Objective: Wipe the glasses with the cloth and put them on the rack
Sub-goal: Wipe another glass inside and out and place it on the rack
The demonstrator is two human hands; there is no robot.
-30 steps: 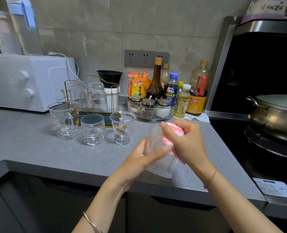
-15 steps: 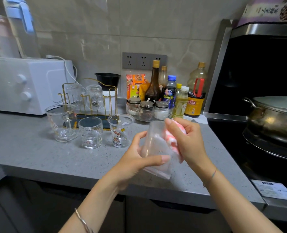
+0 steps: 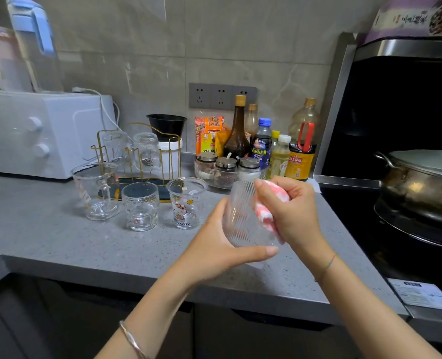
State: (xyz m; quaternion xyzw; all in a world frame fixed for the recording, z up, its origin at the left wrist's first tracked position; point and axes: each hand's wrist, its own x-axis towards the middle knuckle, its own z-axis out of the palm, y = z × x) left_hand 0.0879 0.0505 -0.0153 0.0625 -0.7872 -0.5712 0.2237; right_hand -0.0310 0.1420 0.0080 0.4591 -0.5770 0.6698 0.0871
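My left hand [image 3: 214,244] grips a clear ribbed glass [image 3: 243,216] over the counter, tilted with its mouth toward me. My right hand [image 3: 290,211] presses a pink and white cloth [image 3: 265,216] against the glass's right side. A gold wire rack [image 3: 137,154] stands at the back left with two glasses upside down on it. In front of the rack three glasses stand upright: a handled mug [image 3: 95,190], a short tumbler [image 3: 141,206] and a cartoon-printed cup [image 3: 186,202].
A white oven [image 3: 41,133] sits at the far left. Sauce bottles [image 3: 238,130] and a bowl of spice jars [image 3: 227,169] line the back wall. A steel pot [image 3: 422,185] rests on the stove to the right. The counter edge [image 3: 137,278] runs below my hands.
The glass has turned in my left hand while the cloth slid lower along its side. Both hands stay over the same part of the counter.
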